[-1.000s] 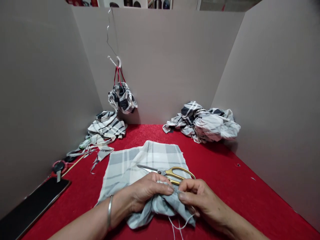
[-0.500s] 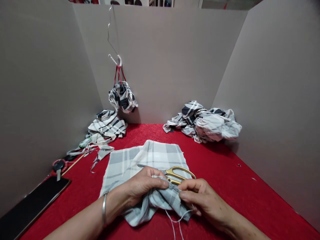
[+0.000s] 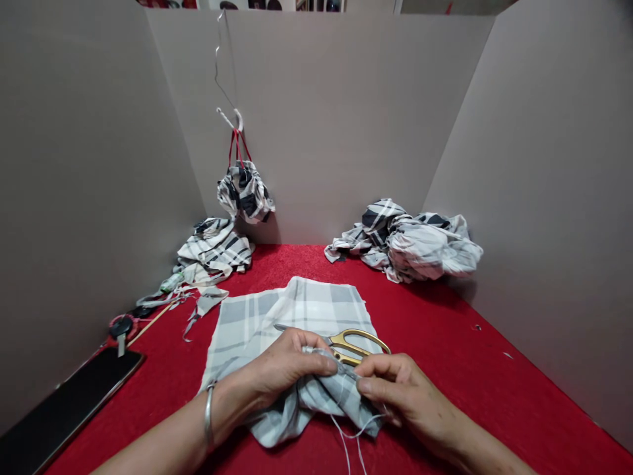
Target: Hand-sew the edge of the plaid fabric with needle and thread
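A grey and white checked cloth (image 3: 257,320) lies spread on the red table (image 3: 435,330), its near edge bunched up. My left hand (image 3: 287,369) is closed on that bunched edge, a metal bangle on the wrist. My right hand (image 3: 400,389) pinches the same fold from the right, fingertips almost touching the left hand's. White thread (image 3: 346,442) hangs down from the fold toward me. Gold-handled scissors (image 3: 353,344) rest on the cloth just behind my hands.
A heap of checked fabric (image 3: 410,241) lies at the back right. Another pile (image 3: 212,251) with strips sits at the back left, and a fabric bundle (image 3: 244,191) hangs from a hook. A dark phone (image 3: 69,409) lies at the near left. Grey partition walls enclose the table.
My left hand shifted slightly forward over the scissors' blades, and the bunched fold rose a little. The pinch of both hands on the cloth is unchanged.
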